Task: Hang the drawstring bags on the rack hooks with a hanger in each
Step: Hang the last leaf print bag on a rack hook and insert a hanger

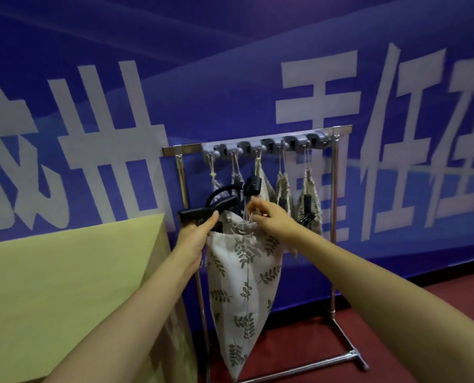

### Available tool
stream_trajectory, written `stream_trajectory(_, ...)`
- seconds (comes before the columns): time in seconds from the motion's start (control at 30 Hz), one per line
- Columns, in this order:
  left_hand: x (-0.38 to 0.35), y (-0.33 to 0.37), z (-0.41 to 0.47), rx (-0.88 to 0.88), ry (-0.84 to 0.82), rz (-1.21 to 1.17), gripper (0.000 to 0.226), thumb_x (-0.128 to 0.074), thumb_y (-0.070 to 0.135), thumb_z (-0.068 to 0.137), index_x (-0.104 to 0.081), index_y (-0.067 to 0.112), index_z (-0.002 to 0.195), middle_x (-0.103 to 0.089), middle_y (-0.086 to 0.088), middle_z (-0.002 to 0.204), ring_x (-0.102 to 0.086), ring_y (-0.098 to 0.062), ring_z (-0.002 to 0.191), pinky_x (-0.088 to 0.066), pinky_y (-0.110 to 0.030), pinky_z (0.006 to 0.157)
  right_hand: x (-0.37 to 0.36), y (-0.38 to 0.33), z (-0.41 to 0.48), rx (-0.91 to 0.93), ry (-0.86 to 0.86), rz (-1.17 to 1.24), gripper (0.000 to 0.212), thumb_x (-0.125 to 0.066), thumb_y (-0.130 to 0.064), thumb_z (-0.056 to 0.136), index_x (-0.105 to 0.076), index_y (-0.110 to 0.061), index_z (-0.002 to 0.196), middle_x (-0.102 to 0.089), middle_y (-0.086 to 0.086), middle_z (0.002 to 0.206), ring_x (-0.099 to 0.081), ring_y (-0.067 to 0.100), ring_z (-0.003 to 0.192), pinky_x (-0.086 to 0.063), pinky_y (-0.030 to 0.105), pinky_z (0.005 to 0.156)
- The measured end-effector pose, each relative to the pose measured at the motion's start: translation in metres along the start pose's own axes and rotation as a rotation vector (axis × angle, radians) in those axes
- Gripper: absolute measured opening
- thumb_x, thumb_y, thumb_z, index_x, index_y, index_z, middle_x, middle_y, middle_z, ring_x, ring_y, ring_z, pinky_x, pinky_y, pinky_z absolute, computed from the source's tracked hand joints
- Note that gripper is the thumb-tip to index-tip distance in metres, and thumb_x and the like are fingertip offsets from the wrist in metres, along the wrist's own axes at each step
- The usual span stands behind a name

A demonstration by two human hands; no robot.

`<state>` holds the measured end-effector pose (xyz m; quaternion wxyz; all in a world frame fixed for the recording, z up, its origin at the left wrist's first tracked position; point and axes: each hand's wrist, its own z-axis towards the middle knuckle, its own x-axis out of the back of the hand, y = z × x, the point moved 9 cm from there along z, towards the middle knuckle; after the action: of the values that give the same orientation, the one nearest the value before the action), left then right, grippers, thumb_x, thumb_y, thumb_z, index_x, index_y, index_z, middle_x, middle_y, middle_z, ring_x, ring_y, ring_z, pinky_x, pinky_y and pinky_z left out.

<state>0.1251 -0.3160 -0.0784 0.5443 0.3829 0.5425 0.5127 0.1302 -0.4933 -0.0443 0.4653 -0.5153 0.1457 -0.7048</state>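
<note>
Left hand [195, 239] grips a black hanger [206, 210] — right hand [271, 217] pinches the leaf-print bag's [244, 286] drawstring mouth before the rack [258, 143].

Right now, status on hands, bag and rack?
Left hand gripping black hanger at leaf-print bag mouth. Right hand pinching bag's top edge. Bag not yet hooked; other bags hang on rack.

Soft, even light is falling across the scene, seemingly from overhead, leaving only faint shadows. Motion blur is smearing the banner [340, 87] lettering and the hanging bags [285, 189]. Wide-angle distortion is bending the rack [258, 139] and stretching both forearms near the edges.
</note>
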Motion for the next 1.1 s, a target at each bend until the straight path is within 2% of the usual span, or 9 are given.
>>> stream_trajectory(0.13, -0.036, -0.004, 0.0, 0.003, -0.042, -0.037, 0.025, -0.068, 0.019, 0.084, -0.066, 0.007, 0.106, -0.07, -0.01, 0.101, -0.066, -0.024, 0.094, -0.051, -0.033, 0.087, 0.033, 0.008, -0.028, -0.024, 0.028, -0.357, 0.031, -0.046, -0.047, 0.081, -0.051, -0.026, 0.103, -0.061, -0.001, 0.08, -0.057, 0.021, 0.074, -0.046, 0.038, 0.067)
stream_trajectory(0.3, -0.08, -0.01, -0.002, 0.038, -0.116, -0.032, 0.036, -0.069, 0.026, 0.083, -0.065, 0.006, 0.113, -0.069, -0.012, 0.108, -0.066, -0.027, 0.099, -0.05, -0.04, 0.096, 0.058, 0.023, -0.054, -0.023, -0.031, -0.648, 0.037, -0.058, -0.035, 0.085, -0.046, -0.022, 0.119, -0.062, 0.001, 0.096, -0.058, 0.023, 0.084, -0.049, 0.038, 0.069)
stream_trajectory(0.4, -0.104, -0.016, -0.003, 0.024, -0.154, 0.006, 0.043, -0.073, 0.033, 0.077, -0.065, 0.01, 0.113, -0.069, -0.01, 0.113, -0.064, -0.027, 0.106, -0.046, -0.044, 0.102, 0.082, 0.041, -0.066, -0.109, 0.004, -0.596, 0.037, -0.058, -0.025, 0.088, -0.049, -0.021, 0.124, -0.065, 0.005, 0.103, -0.06, 0.025, 0.089, -0.046, 0.033, 0.068)
stream_trajectory(0.5, -0.121, -0.023, -0.005, 0.045, -0.17, -0.001, 0.033, -0.07, 0.028, 0.082, -0.065, 0.01, 0.11, -0.069, -0.011, 0.112, -0.064, -0.028, 0.106, -0.046, -0.044, 0.103, 0.102, 0.049, -0.076, -0.145, 0.095, -0.344, 0.012, -0.049, -0.022, 0.096, -0.06, -0.02, 0.101, -0.062, -0.002, 0.085, -0.055, 0.017, 0.077, -0.042, 0.032, 0.067)
stream_trajectory(0.6, -0.139, -0.03, -0.005, 0.06, -0.198, -0.014, 0.031, -0.069, 0.025, 0.083, -0.064, 0.011, 0.111, -0.069, -0.012, 0.11, -0.064, -0.028, 0.106, -0.047, -0.045, 0.102, 0.125, 0.06, -0.082, -0.201, 0.222, -0.115, 0.036, -0.039, -0.034, 0.101, -0.052, -0.025, 0.068, -0.05, -0.007, 0.063, -0.045, 0.01, 0.06, -0.036, 0.027, 0.059)
stream_trajectory(0.73, -0.169, -0.047, -0.002, 0.122, -0.241, -0.075, 0.035, -0.065, 0.023, 0.086, -0.062, 0.009, 0.118, -0.068, -0.013, 0.111, -0.063, -0.029, 0.106, -0.047, -0.044, 0.101, 0.172, 0.096, -0.08, -0.269, 0.446, 0.054, 0.036, -0.042, -0.031, 0.1, -0.062, -0.016, 0.073, -0.057, 0.006, 0.069, -0.051, 0.015, 0.064, -0.041, 0.029, 0.064)
stream_trajectory(0.83, -0.195, -0.057, 0.003, 0.18, -0.294, -0.139, 0.026, -0.063, 0.019, 0.088, -0.064, 0.01, 0.112, -0.07, -0.013, 0.109, -0.065, -0.027, 0.103, -0.048, -0.042, 0.098, 0.188, 0.108, -0.075, -0.258, 0.399, 0.144, 0.024, -0.049, -0.025, 0.097, -0.066, -0.017, 0.082, -0.059, -0.001, 0.074, -0.053, 0.01, 0.068, -0.042, 0.018, 0.062)
stream_trajectory(0.97, -0.22, -0.061, 0.019, 0.193, -0.317, -0.177, 0.021, -0.064, 0.017, 0.087, -0.066, 0.008, 0.106, -0.072, -0.011, 0.096, -0.068, -0.024, 0.093, -0.053, -0.036, 0.084, 0.19, 0.127, -0.067, -0.265, 0.193, 0.192, 0.023, -0.053, -0.032, 0.094, -0.064, -0.014, 0.102, -0.067, 0.006, 0.094, -0.062, 0.016, 0.089, -0.048, 0.022, 0.075)
stream_trajectory(1.1, -0.243, -0.067, 0.036, 0.194, -0.351, -0.172, 0.011, -0.063, 0.017, 0.087, -0.067, 0.011, 0.096, -0.075, -0.008, 0.086, -0.069, -0.023, 0.089, -0.053, -0.033, 0.076, 0.192, 0.147, -0.057, -0.294, 0.075, -0.033, 0.038, -0.069, -0.051, 0.078, -0.063, -0.027, 0.107, -0.06, 0.008, 0.07, -0.057, 0.007, 0.06, -0.049, 0.024, 0.063)
